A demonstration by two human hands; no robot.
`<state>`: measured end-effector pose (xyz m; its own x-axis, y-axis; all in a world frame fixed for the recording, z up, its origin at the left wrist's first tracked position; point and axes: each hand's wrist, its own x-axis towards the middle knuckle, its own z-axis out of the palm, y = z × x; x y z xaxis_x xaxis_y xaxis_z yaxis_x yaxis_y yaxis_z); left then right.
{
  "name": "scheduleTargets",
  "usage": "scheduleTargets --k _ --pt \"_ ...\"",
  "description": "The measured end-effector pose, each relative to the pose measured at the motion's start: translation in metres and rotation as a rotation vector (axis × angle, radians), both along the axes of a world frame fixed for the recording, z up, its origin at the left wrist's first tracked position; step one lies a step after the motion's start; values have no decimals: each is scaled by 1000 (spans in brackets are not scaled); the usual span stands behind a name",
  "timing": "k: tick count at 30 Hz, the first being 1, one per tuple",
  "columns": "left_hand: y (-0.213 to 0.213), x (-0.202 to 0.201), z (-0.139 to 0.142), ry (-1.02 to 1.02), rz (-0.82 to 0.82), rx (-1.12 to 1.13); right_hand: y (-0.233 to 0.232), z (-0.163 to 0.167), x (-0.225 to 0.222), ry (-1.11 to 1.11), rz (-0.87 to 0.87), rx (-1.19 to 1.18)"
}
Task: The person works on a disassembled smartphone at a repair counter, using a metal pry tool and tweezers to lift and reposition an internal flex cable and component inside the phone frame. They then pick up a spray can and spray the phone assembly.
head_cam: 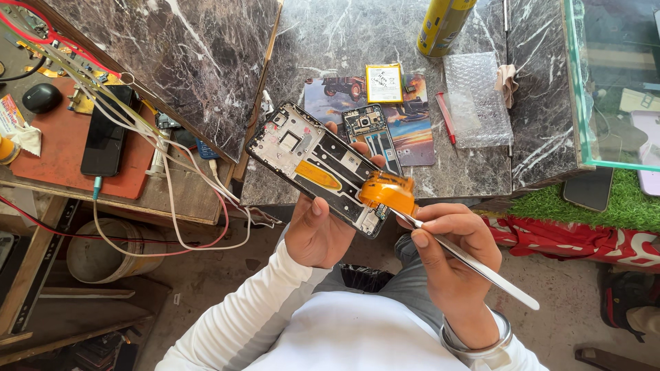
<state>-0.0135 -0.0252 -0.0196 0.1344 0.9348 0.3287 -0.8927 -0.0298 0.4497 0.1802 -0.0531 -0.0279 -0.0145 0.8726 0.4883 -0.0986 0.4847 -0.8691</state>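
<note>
My left hand (317,230) holds an opened phone frame (317,165) from below, its inner side up and tilted. A strip of amber tape (317,174) lies along the frame's middle. My right hand (450,254) grips metal tweezers (474,264) whose tip pinches a curled piece of orange tape (386,190) lifted off the frame's lower end. On the marble counter behind lie a phone back part with its circuit board (375,134), a flat battery with a yellow edge (384,83) and a picture mat (405,120).
A yellow spray can (442,26), a bubble-wrap bag (476,99), a red pen (445,117) and a glass case (612,82) sit on the right. To the left, a black phone (106,139) lies on a red mat (58,148) amid cables (172,199).
</note>
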Motion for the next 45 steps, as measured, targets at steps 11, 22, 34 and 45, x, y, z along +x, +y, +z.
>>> scheduleTargets --k 11,22,34,45 --pt "1 0 0 -52 -39 -16 0 5 2 93 38 5" --pt "1 5 2 43 -84 -168 2 10 6 114 98 -87" --pt "-3 4 -2 141 -39 -54 4 6 4 101 94 -156" --pt "-1 6 -12 137 9 -94 8 8 8 118 99 -354"
